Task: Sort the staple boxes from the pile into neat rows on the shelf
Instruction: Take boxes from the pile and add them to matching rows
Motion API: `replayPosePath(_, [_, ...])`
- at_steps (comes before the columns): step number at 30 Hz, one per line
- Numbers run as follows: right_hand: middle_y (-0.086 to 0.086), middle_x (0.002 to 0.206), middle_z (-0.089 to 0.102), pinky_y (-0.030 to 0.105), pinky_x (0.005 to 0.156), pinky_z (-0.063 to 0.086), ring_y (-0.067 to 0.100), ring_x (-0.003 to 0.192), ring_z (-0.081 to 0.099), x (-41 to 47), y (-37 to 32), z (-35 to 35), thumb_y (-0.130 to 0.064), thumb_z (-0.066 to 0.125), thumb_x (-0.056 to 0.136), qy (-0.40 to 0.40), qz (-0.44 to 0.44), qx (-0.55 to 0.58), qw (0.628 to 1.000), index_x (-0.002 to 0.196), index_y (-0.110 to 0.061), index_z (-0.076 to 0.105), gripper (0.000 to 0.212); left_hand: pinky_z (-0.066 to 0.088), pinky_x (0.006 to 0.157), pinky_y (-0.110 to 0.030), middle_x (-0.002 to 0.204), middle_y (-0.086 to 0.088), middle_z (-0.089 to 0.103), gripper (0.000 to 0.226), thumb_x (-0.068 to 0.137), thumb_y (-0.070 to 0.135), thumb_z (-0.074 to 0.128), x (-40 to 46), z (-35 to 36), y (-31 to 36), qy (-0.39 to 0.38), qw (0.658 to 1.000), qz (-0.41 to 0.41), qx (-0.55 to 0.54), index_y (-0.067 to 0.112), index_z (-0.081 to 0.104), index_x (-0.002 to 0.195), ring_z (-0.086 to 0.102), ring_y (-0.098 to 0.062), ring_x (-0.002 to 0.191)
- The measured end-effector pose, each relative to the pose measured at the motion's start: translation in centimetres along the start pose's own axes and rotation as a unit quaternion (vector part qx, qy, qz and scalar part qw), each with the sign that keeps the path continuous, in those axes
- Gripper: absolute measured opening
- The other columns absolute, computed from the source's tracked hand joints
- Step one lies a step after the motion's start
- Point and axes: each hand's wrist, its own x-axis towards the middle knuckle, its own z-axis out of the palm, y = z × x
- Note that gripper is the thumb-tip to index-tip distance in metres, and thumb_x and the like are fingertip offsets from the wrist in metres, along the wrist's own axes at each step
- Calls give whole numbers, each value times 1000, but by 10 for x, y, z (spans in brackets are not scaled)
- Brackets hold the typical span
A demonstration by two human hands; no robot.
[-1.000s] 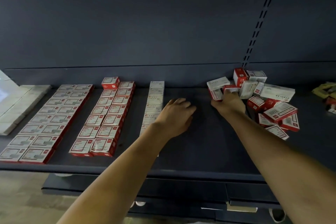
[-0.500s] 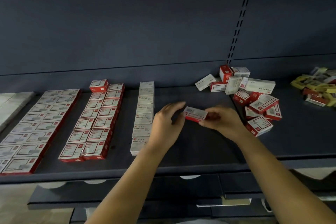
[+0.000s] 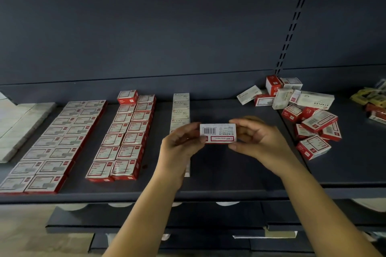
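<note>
While the left hand (image 3: 181, 145) and right hand (image 3: 257, 139) pinch opposite ends of a small red-and-white cardboard staple box (image 3: 217, 133), barcode side up, above the dark metal shelf (image 3: 229, 173), neat rows (image 3: 123, 137) lie left and the loose pile (image 3: 307, 117) right.

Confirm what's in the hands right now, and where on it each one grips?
One red-and-white staple box, barcode face up, above the shelf. The left hand pinches its left end, the right hand its right end.
</note>
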Motion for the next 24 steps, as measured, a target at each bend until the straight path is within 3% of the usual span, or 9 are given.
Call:
replayPosePath(4, [8,111,62,17,83,49,10,97,65,-2,-3,8,13,72,67,10,-1,23,1000,107,-19,62,52,56,76,-26,85,-6,73,26,76,-9,62,-8,0,4,14,997,7,-69,9,67,93,69,-20,87])
replayPosePath(9, [5,111,61,14,80,49,7,96,65,-6,-3,14,14,70,68,21,-6,35,999,108,-19,61,53,56,76,-26,87,-7,73,25,65,4,66,-17,4,7,17,993,33,-113,6,66,90,69,-21,88])
replayPosePath(16, [2,105,66,19,81,51,8,94,66,-15,-3,11,10,69,71,37,-1,27,999,110,-23,60,52,57,78,-28,83,-7,73,28,60,5,67,-24,14,4,39,987,23,-157,5,66,87,69,-20,85])
replayPosePath(18, [-1,99,70,18,79,51,8,93,66,-18,-6,11,4,70,71,34,10,43,998,108,-24,61,47,57,76,-27,83,-8,73,28,60,5,67,-25,16,4,44,985,25,-166,5,66,88,69,-20,84])
replayPosePath(21, [-8,88,73,16,73,52,5,86,67,-20,-12,14,-20,67,69,31,23,59,998,96,-19,65,26,56,69,-23,81,-6,72,27,69,-2,65,-22,15,8,50,983,28,-174,5,64,94,69,-18,81])
replayPosePath(24, [-9,81,72,15,68,51,3,78,67,-21,-16,20,-34,63,67,19,45,39,998,89,-18,67,27,53,67,-21,76,-1,71,31,74,-4,64,-19,15,11,46,989,45,-136,11,62,102,67,-13,75])
